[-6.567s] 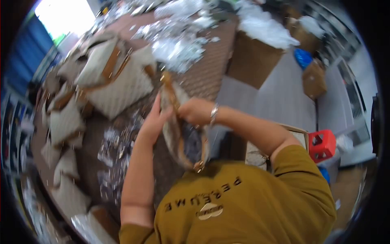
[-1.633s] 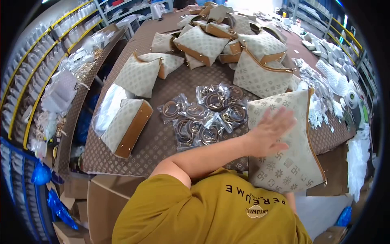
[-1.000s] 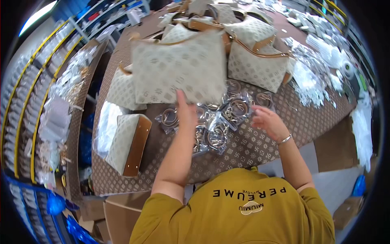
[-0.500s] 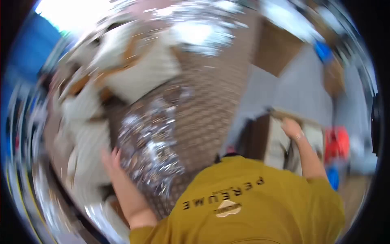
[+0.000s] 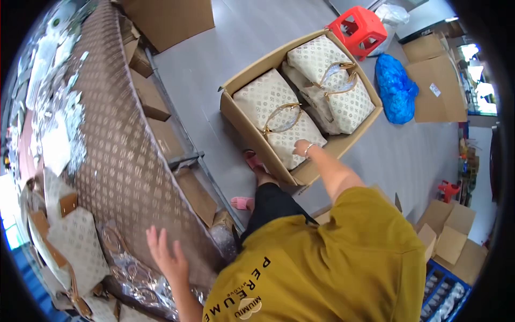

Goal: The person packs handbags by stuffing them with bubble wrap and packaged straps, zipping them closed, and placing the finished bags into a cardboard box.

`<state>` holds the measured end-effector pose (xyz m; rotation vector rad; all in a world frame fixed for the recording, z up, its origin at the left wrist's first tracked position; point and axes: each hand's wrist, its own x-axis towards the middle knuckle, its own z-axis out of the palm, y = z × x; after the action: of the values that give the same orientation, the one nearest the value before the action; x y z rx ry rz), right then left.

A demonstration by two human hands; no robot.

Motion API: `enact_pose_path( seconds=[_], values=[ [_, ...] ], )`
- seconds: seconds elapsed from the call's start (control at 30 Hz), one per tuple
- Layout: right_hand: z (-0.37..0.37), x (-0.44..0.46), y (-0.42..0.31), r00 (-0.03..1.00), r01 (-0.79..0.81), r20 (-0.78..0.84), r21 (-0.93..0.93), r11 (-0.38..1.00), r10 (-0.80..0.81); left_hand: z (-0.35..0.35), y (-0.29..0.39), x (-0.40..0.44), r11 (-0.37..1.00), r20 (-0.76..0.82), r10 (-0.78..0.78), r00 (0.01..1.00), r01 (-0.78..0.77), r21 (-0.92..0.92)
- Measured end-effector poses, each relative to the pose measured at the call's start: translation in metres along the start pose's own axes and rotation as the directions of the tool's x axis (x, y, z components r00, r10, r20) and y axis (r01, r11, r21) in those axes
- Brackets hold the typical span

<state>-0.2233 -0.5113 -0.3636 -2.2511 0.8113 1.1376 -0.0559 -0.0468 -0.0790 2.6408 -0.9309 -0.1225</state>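
Observation:
My right hand (image 5: 303, 148), with a bracelet at the wrist, reaches into an open cardboard box (image 5: 236, 121). Its fingers are curled against the lower end of a cream patterned handbag (image 5: 263, 96) with a looped handle. Whatever they may grip is hidden. Beside that bag, more cream handbags (image 5: 348, 110) fill the box's other side, with tan and clear-looking handles on top. My left hand (image 5: 167, 255) is empty, fingers spread, above the table's brown patterned cover (image 5: 123, 177). Near it lie clear plastic-wrapped handles (image 5: 139, 279) and a cream handbag with tan trim (image 5: 78, 236).
A red stool (image 5: 359, 29) and a blue plastic bag (image 5: 396, 91) stand beyond the box. Cardboard boxes (image 5: 150, 96) sit under the table by its metal frame (image 5: 188, 159). More cartons (image 5: 450, 239) and a blue crate (image 5: 442, 292) are at right.
The view has swung right, from the table toward the box on the floor. My right hand has gone from the box's edge to a bag inside. My left hand still hovers by the table.

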Motion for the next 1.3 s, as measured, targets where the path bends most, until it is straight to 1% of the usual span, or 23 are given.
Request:
enact_pose_path(
  seconds=[0.03, 0.07, 0.1, 0.13, 0.17, 0.23, 0.3, 0.37, 0.4, 0.5, 0.53, 0.6, 0.67, 0.7, 0.8, 0.83, 0.93, 0.97, 1.07, 1.1, 1.17, 1.23, 1.3],
  values=[
    [0.008, 0.028, -0.007, 1.000, -0.022, 0.024, 0.107, 0.994, 0.020, 0.014, 0.007, 0.014, 1.000, 0.015, 0.009, 1.000, -0.009, 0.014],
    [0.017, 0.056, -0.012, 0.999, -0.018, 0.036, 0.127, 0.992, 0.014, 0.031, 0.010, 0.026, 0.996, 0.054, -0.008, 0.999, 0.003, 0.089],
    [0.025, 0.082, -0.018, 0.992, -0.078, -0.043, 0.543, 0.836, 0.121, 0.047, 0.012, 0.035, 0.986, 0.090, -0.028, 0.996, 0.013, 0.166],
    [0.033, 0.109, -0.023, 0.966, -0.083, -0.059, 0.853, 0.515, 0.253, 0.061, 0.013, 0.043, 0.970, 0.125, -0.054, 0.991, 0.022, 0.243],
    [0.031, 0.136, -0.027, 0.969, -0.090, -0.042, 0.859, 0.504, 0.245, 0.072, 0.014, 0.049, 0.966, 0.139, -0.056, 0.989, 0.018, 0.260],
    [0.032, 0.174, -0.042, 0.875, -0.150, -0.175, 0.788, 0.597, 0.451, 0.071, 0.014, 0.047, 0.944, 0.178, -0.069, 0.982, 0.007, 0.329],
    [-0.002, 0.181, -0.050, 0.895, -0.120, -0.042, 0.936, 0.330, 0.444, 0.070, 0.015, 0.047, 0.926, 0.212, -0.098, 0.972, 0.011, 0.378],
    [-0.010, 0.217, -0.043, 0.913, -0.120, 0.024, 0.970, 0.211, 0.408, 0.072, 0.017, 0.049, 0.912, 0.217, -0.136, 0.967, 0.037, 0.409],
    [-0.011, 0.222, -0.046, 0.913, -0.129, 0.032, 0.968, 0.215, 0.407, 0.073, 0.018, 0.049, 0.909, 0.216, -0.151, 0.965, 0.050, 0.414],
    [-0.041, 0.223, -0.059, 0.862, 0.024, 0.141, 0.948, -0.317, 0.487, 0.073, 0.016, 0.048, 0.910, 0.223, -0.162, 0.961, 0.058, 0.410],
    [-0.044, 0.226, -0.054, 0.865, 0.036, 0.123, 0.951, -0.306, 0.486, 0.072, 0.017, 0.047, 0.908, 0.213, -0.166, 0.963, 0.065, 0.414],
    [-0.028, 0.242, -0.033, 0.779, -0.124, 0.193, 0.980, -0.155, 0.596, 0.068, 0.018, 0.044, 0.915, 0.201, -0.168, 0.965, 0.077, 0.397],
    [0.011, 0.287, -0.006, 0.814, -0.139, 0.188, 0.982, -0.129, 0.550, 0.069, 0.016, 0.045, 0.923, 0.207, -0.171, 0.963, 0.083, 0.376],
    [0.000, 0.288, -0.019, 0.826, -0.131, 0.176, 0.984, -0.122, 0.536, 0.071, 0.016, 0.047, 0.918, 0.188, -0.179, 0.966, 0.095, 0.386],
    [0.000, 0.264, -0.033, 0.814, -0.041, 0.199, 0.957, -0.287, 0.546, 0.071, 0.018, 0.046, 0.926, 0.185, -0.191, 0.964, 0.115, 0.361],
    [0.006, 0.253, -0.033, 0.807, -0.057, 0.211, 0.957, -0.284, 0.552, 0.069, 0.017, 0.044, 0.927, 0.202, -0.199, 0.959, 0.117, 0.357],
    [-0.019, 0.227, -0.035, 0.798, 0.146, 0.019, 0.964, -0.224, 0.602, 0.069, 0.013, 0.043, 0.938, 0.179, -0.181, 0.967, 0.114, 0.327],
    [-0.041, 0.210, -0.037, 0.800, 0.163, 0.000, 0.962, -0.217, 0.600, 0.068, 0.014, 0.043, 0.939, 0.161, -0.178, 0.971, 0.118, 0.322],
    [-0.128, 0.118, -0.046, 0.820, 0.305, -0.405, 0.907, 0.290, 0.404, 0.068, 0.015, 0.046, 0.938, 0.145, -0.138, 0.980, 0.082, 0.338],
    [-0.146, 0.092, -0.048, 0.807, 0.331, -0.432, 0.896, 0.296, 0.403, 0.069, 0.015, 0.046, 0.941, 0.119, -0.126, 0.985, 0.081, 0.328],
    [-0.172, 0.034, -0.056, 0.803, 0.466, -0.585, 0.734, 0.495, 0.112, 0.068, 0.013, 0.044, 0.956, 0.079, -0.093, 0.992, 0.067, 0.285],
    [-0.205, -0.051, -0.080, 0.776, 0.430, -0.617, 0.362, 0.827, -0.133, 0.069, 0.012, 0.041, 0.962, 0.022, -0.073, 0.997, 0.065, 0.265],
    [-0.229, -0.133, -0.113, 0.667, 0.519, -0.619, -0.013, 0.855, -0.414, 0.063, 0.012, 0.039, 0.989, 0.005, -0.026, 1.000, 0.025, 0.146]
  ],
)
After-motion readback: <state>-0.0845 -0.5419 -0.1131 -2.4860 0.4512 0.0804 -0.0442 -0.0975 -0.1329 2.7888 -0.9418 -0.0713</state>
